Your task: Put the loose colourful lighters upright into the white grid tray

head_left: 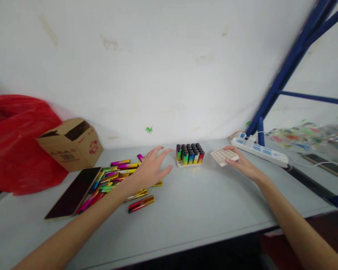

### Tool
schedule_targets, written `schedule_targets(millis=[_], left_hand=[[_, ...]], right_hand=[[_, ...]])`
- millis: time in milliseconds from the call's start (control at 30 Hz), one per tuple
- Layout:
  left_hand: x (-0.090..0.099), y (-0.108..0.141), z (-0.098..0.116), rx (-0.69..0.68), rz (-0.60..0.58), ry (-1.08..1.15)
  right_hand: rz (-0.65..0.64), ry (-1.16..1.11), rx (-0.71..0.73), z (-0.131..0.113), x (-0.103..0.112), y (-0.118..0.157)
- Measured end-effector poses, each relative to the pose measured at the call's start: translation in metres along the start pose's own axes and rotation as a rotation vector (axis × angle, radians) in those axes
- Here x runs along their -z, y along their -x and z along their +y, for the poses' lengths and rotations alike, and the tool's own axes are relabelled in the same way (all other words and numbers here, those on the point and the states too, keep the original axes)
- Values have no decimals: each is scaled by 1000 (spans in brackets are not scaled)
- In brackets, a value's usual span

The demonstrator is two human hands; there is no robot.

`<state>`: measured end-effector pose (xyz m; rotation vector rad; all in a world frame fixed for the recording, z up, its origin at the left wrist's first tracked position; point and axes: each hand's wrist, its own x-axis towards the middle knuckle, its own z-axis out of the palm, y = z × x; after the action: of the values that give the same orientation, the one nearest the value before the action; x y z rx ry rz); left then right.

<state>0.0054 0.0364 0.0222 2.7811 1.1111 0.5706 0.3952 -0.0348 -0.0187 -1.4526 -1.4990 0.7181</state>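
My right hand (240,162) grips a small white tray (223,156) with rows of round hollows, thumb on top, held tilted. To its left, many-coloured lighters (190,154) with black tops stand upright in close rows in a second white tray (180,164) on the table. My left hand (152,167) hovers left of that block with its fingers spread and nothing in them. Under and beside it lies a loose pile of shiny lighters (115,176), partly hidden by my forearm. One red and gold lighter (141,204) lies nearest the front.
A dark flat panel (76,193) borders the pile on the left. Behind it stand an open cardboard box (73,144) and a red plastic bag (22,142). On the right are a white power strip (259,150), a blue metal frame (284,71) and a phone-like dark slab (328,167).
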Motion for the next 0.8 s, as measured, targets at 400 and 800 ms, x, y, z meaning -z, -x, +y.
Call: schedule_targets(millis=[400, 800], left_hand=[[-37, -107, 46, -153, -148, -145], [-4, -61, 22, 193, -178, 31]], right_hand=[[71, 660, 172, 40, -48, -50], [73, 44, 347, -47, -108, -30]])
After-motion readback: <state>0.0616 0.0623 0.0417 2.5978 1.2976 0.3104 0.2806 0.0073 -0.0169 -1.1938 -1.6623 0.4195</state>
